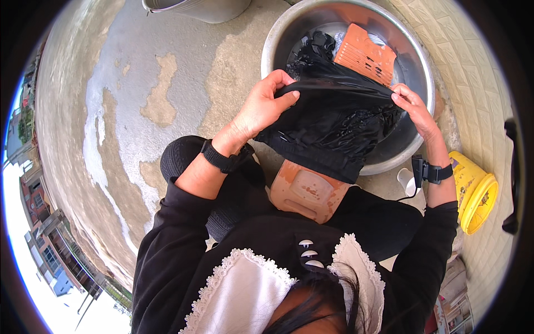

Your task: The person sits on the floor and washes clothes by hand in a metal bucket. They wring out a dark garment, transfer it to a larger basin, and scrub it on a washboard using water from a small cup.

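Observation:
A wet black garment [328, 119] with a gathered band along its near edge is stretched between my two hands. My left hand [266, 106] pinches its left side between thumb and fingers. On the right, my right hand [414, 108] is closed on the other side of the cloth. Under the garment lies an orange washboard [364, 53], its ridged far end inside the metal basin [271, 53] and its near end against my lap. The cloth covers the board's middle. More wet black fabric sits in the basin at the far left of the board.
A metal bucket [208, 10] stands on the wet concrete floor [183, 72] at the far left. To the right of my knee are a white cup [407, 179] and a yellow bucket [470, 189], tilted towards me. A pale tiled wall [467, 72] runs along the right.

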`<action>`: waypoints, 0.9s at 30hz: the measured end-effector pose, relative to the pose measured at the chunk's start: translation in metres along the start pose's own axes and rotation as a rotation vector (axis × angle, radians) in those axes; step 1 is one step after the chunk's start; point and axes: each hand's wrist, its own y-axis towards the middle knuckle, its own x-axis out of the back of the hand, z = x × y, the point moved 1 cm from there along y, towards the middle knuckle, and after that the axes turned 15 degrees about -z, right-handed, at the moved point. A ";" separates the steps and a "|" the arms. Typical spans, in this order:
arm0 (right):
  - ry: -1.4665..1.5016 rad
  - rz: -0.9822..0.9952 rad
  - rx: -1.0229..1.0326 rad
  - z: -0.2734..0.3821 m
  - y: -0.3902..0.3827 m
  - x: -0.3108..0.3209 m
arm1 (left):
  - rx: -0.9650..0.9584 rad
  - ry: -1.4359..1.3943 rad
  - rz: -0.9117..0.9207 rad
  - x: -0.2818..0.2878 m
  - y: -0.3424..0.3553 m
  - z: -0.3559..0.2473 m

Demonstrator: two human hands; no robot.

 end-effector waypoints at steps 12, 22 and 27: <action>-0.305 0.456 -0.496 -0.071 -0.035 0.052 | 0.533 0.364 0.416 -0.077 -0.047 0.059; -0.282 0.124 -0.022 -0.036 0.123 -0.064 | -0.259 0.079 0.265 -0.087 -0.032 0.060; -0.372 0.320 0.030 -0.009 0.169 -0.128 | -0.047 -0.160 0.520 -0.088 -0.046 0.045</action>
